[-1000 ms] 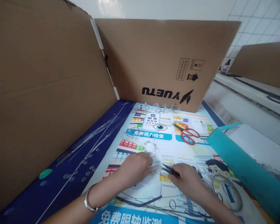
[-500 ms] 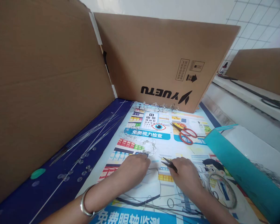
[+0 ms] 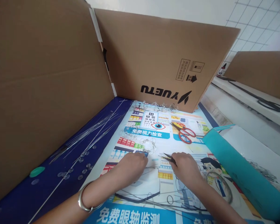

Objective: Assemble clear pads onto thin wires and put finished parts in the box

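My left hand (image 3: 130, 165), a silver bangle (image 3: 86, 200) on its wrist, rests on the printed paper poster (image 3: 168, 183) with its fingers curled. Its fingertips are beside a small blue piece (image 3: 142, 153) and just below a tangle of clear beads on wire (image 3: 148, 144). Whether that hand grips anything is hidden. My right hand (image 3: 185, 166) pinches small black snips (image 3: 169, 158), their tips pointing left towards my left hand. Thin dark wires (image 3: 140, 196) lie across the poster beneath both hands.
Red-handled scissors (image 3: 183, 133) lie on the poster, with clear beaded wire (image 3: 154, 107) along its far edge. Thin metal rods (image 3: 91, 133) and clear beads (image 3: 79, 168) lie on blue cloth at left. Cardboard panels (image 3: 49, 77) stand left and behind. A teal folder (image 3: 242, 158) sits at right.
My right hand has moved farther out over the poster with the snips. My left hand has drawn slightly back and left, and the blue piece now shows. The whole view has shifted slightly.
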Tool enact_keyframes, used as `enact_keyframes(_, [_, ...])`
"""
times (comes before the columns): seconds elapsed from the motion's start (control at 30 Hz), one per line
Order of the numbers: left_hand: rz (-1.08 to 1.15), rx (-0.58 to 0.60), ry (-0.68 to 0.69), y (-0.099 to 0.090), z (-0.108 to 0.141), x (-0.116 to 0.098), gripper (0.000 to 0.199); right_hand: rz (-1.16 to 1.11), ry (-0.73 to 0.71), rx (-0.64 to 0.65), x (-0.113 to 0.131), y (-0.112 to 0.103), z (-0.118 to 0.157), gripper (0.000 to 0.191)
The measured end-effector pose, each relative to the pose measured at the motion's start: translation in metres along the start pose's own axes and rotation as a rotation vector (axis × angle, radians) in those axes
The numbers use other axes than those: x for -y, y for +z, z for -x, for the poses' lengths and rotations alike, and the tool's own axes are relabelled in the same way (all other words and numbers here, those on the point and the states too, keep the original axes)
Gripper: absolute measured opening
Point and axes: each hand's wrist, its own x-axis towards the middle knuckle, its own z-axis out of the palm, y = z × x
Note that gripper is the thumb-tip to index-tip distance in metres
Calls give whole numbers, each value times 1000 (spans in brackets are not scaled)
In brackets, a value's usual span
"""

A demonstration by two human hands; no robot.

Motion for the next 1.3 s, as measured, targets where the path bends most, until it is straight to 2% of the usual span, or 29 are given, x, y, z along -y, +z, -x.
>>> enact_keyframes(0.2, [-19, -30, 30, -3, 3, 1, 19, 6, -17, -15, 0, -7, -4, 11])
enact_keyframes(0.43, [-9, 16, 27, -10, 3, -3, 22, -88, -57, -41, 9, -9, -15, 14])
enact_keyframes(0.6, [2, 1, 31, -3, 2, 1, 18, -20, 2, -104, -8, 2, -20, 23])
enact_keyframes(0.8, [26, 7, -3, 1, -1, 3, 19, 96, 39, -133, -32, 16, -25, 24])
enact_keyframes(1.1, [75, 7, -42, -4, -2, -5, 20, 73, 48, -164, -35, 19, -25, 26])
enact_keyframes(1.3, [44, -30, -17, 3, -2, -10, 16, 59, 36, -172, -38, 20, -26, 27])
